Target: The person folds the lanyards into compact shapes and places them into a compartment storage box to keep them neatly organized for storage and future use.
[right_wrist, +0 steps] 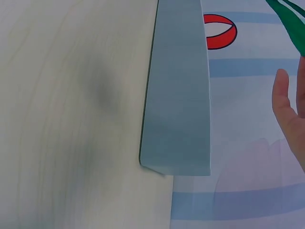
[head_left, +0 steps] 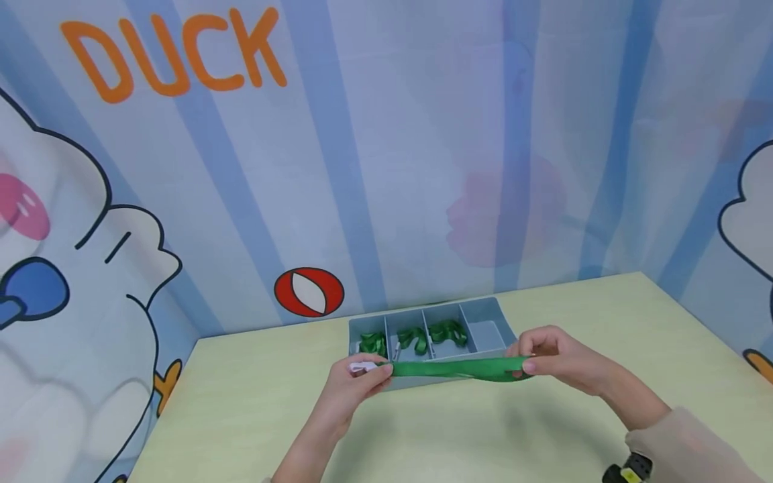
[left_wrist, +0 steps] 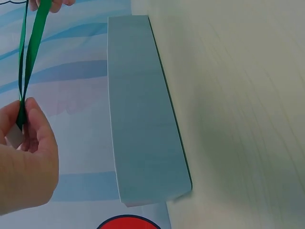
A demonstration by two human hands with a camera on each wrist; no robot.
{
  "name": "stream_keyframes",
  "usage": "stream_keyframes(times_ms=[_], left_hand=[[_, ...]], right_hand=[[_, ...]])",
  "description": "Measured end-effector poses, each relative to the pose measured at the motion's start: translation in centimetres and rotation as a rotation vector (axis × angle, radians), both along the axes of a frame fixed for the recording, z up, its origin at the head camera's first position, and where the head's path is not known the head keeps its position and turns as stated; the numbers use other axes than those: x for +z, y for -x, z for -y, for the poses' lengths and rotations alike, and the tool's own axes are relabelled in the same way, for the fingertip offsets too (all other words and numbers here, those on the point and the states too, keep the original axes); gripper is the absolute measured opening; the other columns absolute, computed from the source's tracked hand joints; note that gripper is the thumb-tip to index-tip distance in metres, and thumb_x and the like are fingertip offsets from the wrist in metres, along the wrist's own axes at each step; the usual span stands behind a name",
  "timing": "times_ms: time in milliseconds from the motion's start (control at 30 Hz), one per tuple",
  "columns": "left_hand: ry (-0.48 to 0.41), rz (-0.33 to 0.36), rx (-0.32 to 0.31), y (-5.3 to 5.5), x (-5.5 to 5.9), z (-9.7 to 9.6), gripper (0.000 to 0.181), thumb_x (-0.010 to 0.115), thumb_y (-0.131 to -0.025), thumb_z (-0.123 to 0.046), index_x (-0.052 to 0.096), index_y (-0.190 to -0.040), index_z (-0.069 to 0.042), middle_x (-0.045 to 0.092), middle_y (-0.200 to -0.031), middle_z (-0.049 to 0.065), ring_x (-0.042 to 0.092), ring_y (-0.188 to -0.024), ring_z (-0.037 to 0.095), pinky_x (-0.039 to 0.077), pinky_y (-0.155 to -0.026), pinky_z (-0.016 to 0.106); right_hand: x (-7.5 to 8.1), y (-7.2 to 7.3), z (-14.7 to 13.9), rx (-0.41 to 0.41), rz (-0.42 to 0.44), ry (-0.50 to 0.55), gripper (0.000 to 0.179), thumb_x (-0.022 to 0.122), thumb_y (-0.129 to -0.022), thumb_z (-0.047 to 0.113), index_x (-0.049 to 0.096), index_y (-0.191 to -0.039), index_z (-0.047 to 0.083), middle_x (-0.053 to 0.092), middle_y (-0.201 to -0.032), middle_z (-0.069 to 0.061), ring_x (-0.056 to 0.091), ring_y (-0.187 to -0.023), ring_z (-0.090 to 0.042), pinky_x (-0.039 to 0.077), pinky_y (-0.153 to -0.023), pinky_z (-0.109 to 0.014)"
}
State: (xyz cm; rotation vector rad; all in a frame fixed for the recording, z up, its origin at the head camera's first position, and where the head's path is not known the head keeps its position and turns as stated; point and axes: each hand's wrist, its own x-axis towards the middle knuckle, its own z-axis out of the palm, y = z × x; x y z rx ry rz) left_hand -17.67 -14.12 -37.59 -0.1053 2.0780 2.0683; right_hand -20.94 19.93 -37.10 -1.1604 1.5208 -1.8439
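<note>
A green lanyard (head_left: 459, 368) is stretched level between my two hands, in front of a tray. My left hand (head_left: 356, 386) pinches one end, where a small whitish piece (head_left: 362, 367) sticks out by the fingers. At the other end, my right hand (head_left: 564, 359) holds the band between thumb and fingers. In the left wrist view the lanyard (left_wrist: 35, 45) shows as two strands that meet at the left hand (left_wrist: 31, 162). Only part of the right hand (right_wrist: 293, 112) appears in the right wrist view, so its grip is partly cut off there.
Behind the hands, a grey-blue tray (head_left: 486, 333) with several compartments stands on the pale table (head_left: 253, 402), near the printed backdrop (head_left: 410, 168). Bunched green bands (head_left: 372, 343) lie in its left and middle compartments; the rightmost holds nothing visible. A dark wrist device (head_left: 628, 469) sits by the right sleeve.
</note>
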Motion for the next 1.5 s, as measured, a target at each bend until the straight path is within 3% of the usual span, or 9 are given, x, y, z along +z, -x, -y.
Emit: stream_keyframes(times_ms=[200, 433, 667, 733, 867, 967, 1067, 1233, 1500], left_hand=[[0.010, -0.003, 0.056, 0.0, -0.1, -0.1, 0.030, 0.068, -0.086, -0.018, 0.064, -0.106, 0.003, 0.060, -0.098, 0.008, 0.062, -0.082, 0.014, 0.052, -0.082, 0.030], [-0.049, 0.012, 0.079, 0.0, 0.0, -0.2, 0.039, 0.067, -0.087, -0.016, 0.058, -0.120, 0.003, 0.053, -0.114, 0.013, 0.060, -0.091, 0.015, 0.049, -0.088, 0.031], [-0.028, 0.010, 0.059, -0.1, -0.2, 0.1, 0.038, 0.069, -0.085, -0.016, 0.059, -0.115, 0.005, 0.057, -0.104, 0.011, 0.062, -0.087, 0.014, 0.049, -0.088, 0.033], [-0.022, 0.017, 0.062, -0.2, -0.2, 0.1, 0.035, 0.069, -0.086, -0.015, 0.058, -0.113, 0.004, 0.057, -0.103, 0.011, 0.061, -0.085, 0.014, 0.051, -0.086, 0.032], [-0.002, 0.031, 0.066, -0.3, -0.3, -0.1, 0.034, 0.068, -0.086, -0.016, 0.058, -0.113, 0.003, 0.056, -0.104, 0.011, 0.059, -0.085, 0.014, 0.051, -0.086, 0.031], [0.015, 0.025, 0.040, -0.4, -0.4, -0.2, 0.037, 0.068, -0.086, -0.015, 0.059, -0.117, 0.003, 0.056, -0.109, 0.011, 0.058, -0.087, 0.015, 0.050, -0.087, 0.033], [0.024, 0.000, 0.006, -0.4, -0.5, -0.2, 0.035, 0.067, -0.087, -0.014, 0.060, -0.117, 0.002, 0.056, -0.109, 0.011, 0.056, -0.087, 0.015, 0.050, -0.086, 0.033], [0.038, -0.024, 0.009, -0.5, -0.4, -0.5, 0.026, 0.066, -0.088, -0.013, 0.061, -0.109, 0.002, 0.055, -0.102, 0.008, 0.051, -0.087, 0.018, 0.050, -0.080, 0.030], [0.035, 0.018, 0.099, -0.5, 0.0, -0.7, 0.026, 0.066, -0.088, -0.017, 0.062, -0.106, 0.001, 0.056, -0.096, 0.008, 0.055, -0.081, 0.016, 0.051, -0.078, 0.028]], right_hand=[[-0.4, 0.1, -0.5, -0.116, -0.002, -0.015, 0.025, 0.040, -0.095, -0.006, 0.055, -0.086, 0.012, 0.058, -0.117, -0.001, 0.053, -0.110, -0.015, 0.046, -0.089, -0.031], [-0.7, 0.4, -0.9, -0.154, 0.075, -0.014, 0.031, 0.042, -0.095, -0.006, 0.066, -0.097, 0.013, 0.065, -0.094, 0.002, 0.064, -0.087, -0.014, 0.051, -0.084, -0.034], [-0.4, 0.4, -1.4, -0.258, 0.140, -0.064, 0.031, 0.049, -0.093, -0.006, 0.069, -0.103, 0.015, 0.069, -0.089, 0.003, 0.066, -0.083, -0.012, 0.053, -0.080, -0.032], [-0.4, 0.3, -1.4, -0.295, 0.160, -0.114, 0.029, 0.052, -0.092, -0.003, 0.069, -0.106, 0.016, 0.069, -0.089, 0.002, 0.067, -0.084, -0.013, 0.053, -0.080, -0.032], [-0.3, 0.2, -1.3, -0.396, 0.148, -0.282, 0.025, 0.062, -0.089, 0.006, 0.065, -0.113, 0.001, 0.070, -0.087, -0.001, 0.067, -0.084, -0.017, 0.053, -0.080, -0.035], [0.0, 0.1, -1.3, -0.465, 0.106, -0.391, 0.034, 0.067, -0.086, 0.012, 0.060, -0.111, -0.012, 0.069, -0.085, -0.005, 0.067, -0.083, -0.019, 0.054, -0.079, -0.036], [0.4, 0.0, -1.2, -0.519, 0.083, -0.451, 0.034, 0.069, -0.085, 0.015, 0.062, -0.104, -0.012, 0.068, -0.082, -0.006, 0.067, -0.080, -0.020, 0.054, -0.077, -0.035], [0.8, 0.0, -1.0, -0.536, 0.085, -0.480, 0.031, 0.069, -0.085, 0.016, 0.063, -0.100, -0.010, 0.066, -0.079, -0.005, 0.066, -0.077, -0.021, 0.055, -0.074, -0.034], [1.0, 0.0, -1.1, -0.470, 0.093, -0.459, 0.027, 0.067, -0.087, 0.016, 0.063, -0.099, -0.007, 0.066, -0.078, -0.004, 0.066, -0.076, -0.021, 0.054, -0.076, -0.040]])
